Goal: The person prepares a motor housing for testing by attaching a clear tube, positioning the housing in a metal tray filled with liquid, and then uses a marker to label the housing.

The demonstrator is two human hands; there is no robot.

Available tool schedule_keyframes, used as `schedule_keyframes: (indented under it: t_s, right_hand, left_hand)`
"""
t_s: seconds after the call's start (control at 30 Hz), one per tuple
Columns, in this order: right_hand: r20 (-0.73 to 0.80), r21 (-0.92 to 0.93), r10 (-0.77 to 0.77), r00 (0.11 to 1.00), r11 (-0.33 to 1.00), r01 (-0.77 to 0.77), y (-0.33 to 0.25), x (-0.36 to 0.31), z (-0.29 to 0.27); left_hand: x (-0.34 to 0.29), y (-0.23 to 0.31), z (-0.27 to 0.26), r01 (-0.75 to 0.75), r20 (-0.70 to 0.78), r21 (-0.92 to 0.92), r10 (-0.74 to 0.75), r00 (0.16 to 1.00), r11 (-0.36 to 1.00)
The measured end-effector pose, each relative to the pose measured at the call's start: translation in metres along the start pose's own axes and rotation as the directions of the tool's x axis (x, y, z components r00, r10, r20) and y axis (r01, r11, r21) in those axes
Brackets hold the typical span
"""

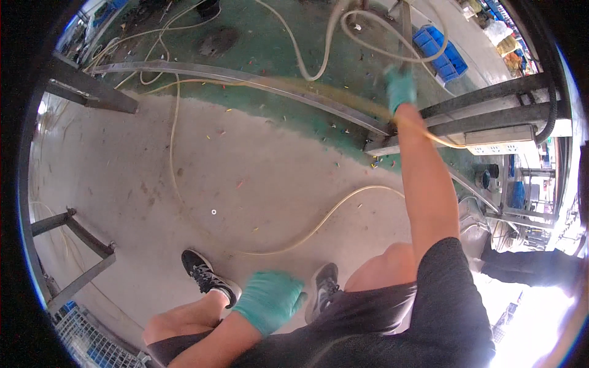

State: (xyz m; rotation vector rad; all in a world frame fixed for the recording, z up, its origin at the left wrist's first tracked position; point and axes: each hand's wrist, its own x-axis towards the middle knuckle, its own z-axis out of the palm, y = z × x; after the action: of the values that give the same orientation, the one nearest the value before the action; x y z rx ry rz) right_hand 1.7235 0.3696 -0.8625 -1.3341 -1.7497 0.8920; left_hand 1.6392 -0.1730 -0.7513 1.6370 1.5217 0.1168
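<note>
My right hand [402, 89], in a green glove, reaches far forward past the end of the metal beams. Motion smears its fingers, so their grip is unclear. Near them runs a pale hose [325, 58] that loops in the air. A yellow cord [445, 142], partly blurred, passes by my right wrist toward a white socket strip [500, 142]. Low in the view, over my lap, is my left hand [270, 300], gloved alike. Its back faces up and its fingers curl under in a closed shape; whatever they may hold is hidden.
A long metal rail [245, 76] crosses ahead, with a steel frame [491, 104] at right and a frame leg [92, 245] at left. Another hose [331, 211] lies on the floor. A blue bin [442, 54] stands far right, a wire basket [92, 337] low left. Small scraps litter the floor.
</note>
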Motion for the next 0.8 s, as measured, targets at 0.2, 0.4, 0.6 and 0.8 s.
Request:
schedule_keyframes:
  t_s: [0.2,0.4,0.6,0.8]
  right_hand:
    - [0.606,-0.605,-0.136,0.784,0.56,0.565,0.105,-0.205,-0.01]
    - [0.75,-0.023,0.522,-0.407,0.634,0.773,0.061,-0.303,-0.011]
    - [0.948,0.036,0.213,-0.237,0.666,0.745,0.072,-0.452,0.088]
    - [0.988,-0.097,0.157,-0.012,0.663,0.743,0.117,-0.534,0.105]
  left_hand:
    - [-0.015,-0.002,0.005,0.054,-0.069,-0.096,-0.061,0.996,0.994]
    - [-0.016,0.007,0.008,0.006,-0.229,-0.264,-0.069,0.971,0.964]
    - [-0.01,0.005,0.035,0.041,-0.253,-0.182,-0.087,0.964,0.982]
    - [-0.011,0.003,0.048,0.088,-0.226,-0.284,-0.156,0.962,0.955]
